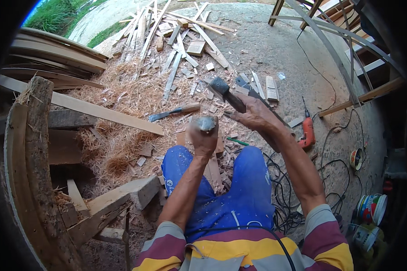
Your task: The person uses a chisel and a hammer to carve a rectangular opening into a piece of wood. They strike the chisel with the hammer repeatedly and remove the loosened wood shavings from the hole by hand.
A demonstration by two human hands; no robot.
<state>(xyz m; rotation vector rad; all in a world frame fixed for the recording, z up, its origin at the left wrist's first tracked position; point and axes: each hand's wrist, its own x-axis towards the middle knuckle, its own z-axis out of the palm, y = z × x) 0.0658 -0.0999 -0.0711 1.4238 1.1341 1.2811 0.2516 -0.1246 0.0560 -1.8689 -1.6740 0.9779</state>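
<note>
Dark-headed hammer (229, 97) in right fingers (254, 108), blurred grey-topped object (204, 123) in left fingers (214, 132), wood shavings (117, 106) beyond.

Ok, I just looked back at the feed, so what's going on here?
Someone is working over ground strewn with wood shavings, both hands busy. The right hand grips what looks like a hammer with a dark, blocky head. The left hand is closed around a round-ended object, too blurred to identify. A chisel-like tool lies on the shavings beyond the left hand, and a red drill lies to the right.
</note>
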